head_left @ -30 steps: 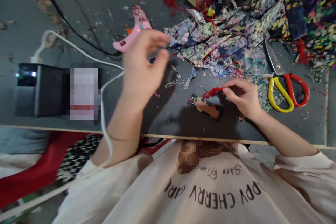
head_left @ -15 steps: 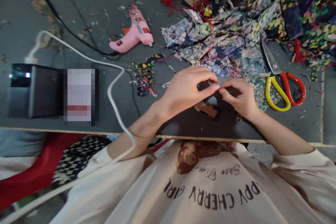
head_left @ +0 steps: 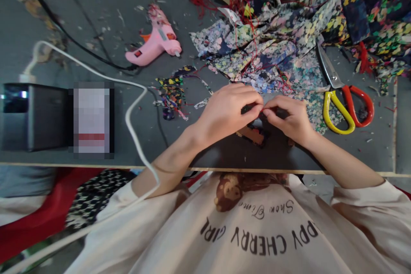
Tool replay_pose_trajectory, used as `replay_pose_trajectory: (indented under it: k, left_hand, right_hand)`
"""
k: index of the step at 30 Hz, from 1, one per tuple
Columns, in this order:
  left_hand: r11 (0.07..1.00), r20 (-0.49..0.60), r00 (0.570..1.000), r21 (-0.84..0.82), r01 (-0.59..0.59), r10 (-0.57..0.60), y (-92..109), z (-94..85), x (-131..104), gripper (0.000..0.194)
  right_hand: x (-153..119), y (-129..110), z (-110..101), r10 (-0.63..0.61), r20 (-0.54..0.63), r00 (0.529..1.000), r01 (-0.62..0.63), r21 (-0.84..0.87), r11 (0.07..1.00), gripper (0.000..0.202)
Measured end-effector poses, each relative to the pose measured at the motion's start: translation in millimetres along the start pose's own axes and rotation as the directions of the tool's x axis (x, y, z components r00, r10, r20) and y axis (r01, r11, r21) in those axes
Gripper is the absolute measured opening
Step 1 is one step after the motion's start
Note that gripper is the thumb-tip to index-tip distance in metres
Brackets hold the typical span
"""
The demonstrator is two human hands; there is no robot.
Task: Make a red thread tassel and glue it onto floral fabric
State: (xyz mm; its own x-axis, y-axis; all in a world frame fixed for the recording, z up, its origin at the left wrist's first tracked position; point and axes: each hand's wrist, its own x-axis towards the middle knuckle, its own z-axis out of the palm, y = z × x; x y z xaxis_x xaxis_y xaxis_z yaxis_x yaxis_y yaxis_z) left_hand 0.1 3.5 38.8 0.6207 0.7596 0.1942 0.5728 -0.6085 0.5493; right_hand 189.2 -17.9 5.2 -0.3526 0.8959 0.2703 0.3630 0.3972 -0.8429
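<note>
Nearest me ran the edge of the table (head_left: 231, 169), and a little in from it lay the brown strip (head_left: 253, 135), flat on the surface with dark trim along its rim. Its long axis slanted, the far end toward my left and the near end toward my right, and it lay on my body's side of where my fingertips met. My left hand (head_left: 229, 109) was the nearer one, arching over the strip so that its far left end was hidden from me; my right hand (head_left: 290, 120) stood just off to the right of it. Both hands were drawn into narrow pinches, tip to tip, with a speck of red thread (head_left: 263, 110) at the meeting point. My right finger and thumb had hold of it; whether the left pair gripped it too, or merely touched, I could not tell. Beyond my right hand, the scissors (head_left: 335, 81) lay with their blades pointing away from me. On the left side, patterned scraps (head_left: 175, 90) lay past my left wrist, the pink glue gun (head_left: 156, 47) farther off, and across the far right spread the floral cloth (head_left: 272, 55).
</note>
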Motion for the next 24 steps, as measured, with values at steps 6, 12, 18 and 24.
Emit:
replay_pose_trajectory:
  k: [6, 12, 18, 24]
  left_hand:
    - [0.967, -0.115, 0.987, 0.241, -0.085, 0.115, 3.6, 11.0, -4.0, 0.026]
    - [0.999, -0.152, 0.988, -0.034, -0.025, 0.020, 4.2, 17.4, -5.4, 0.018]
    - [0.925, -0.087, 0.984, -0.362, 0.116, -0.158, 3.2, 16.8, -3.6, 0.010]
    - [0.843, -0.065, 0.963, -0.501, 0.195, -0.261, 2.2, 17.7, -2.8, 0.009]
  right_hand:
    - [2.8, 0.6, -2.1, 0.078, 0.054, 0.995, -0.081, 0.051, 0.995, 0.014]
    - [2.9, -0.2, -2.8, 0.141, -0.008, 0.990, -0.139, 0.120, 0.983, 0.013]
    - [3.0, -0.1, -3.1, 0.151, 0.003, 0.989, -0.149, 0.193, 0.970, 0.013]
    - [2.7, -1.3, -3.7, 0.187, 0.015, 0.982, -0.185, 0.229, 0.956, 0.012]
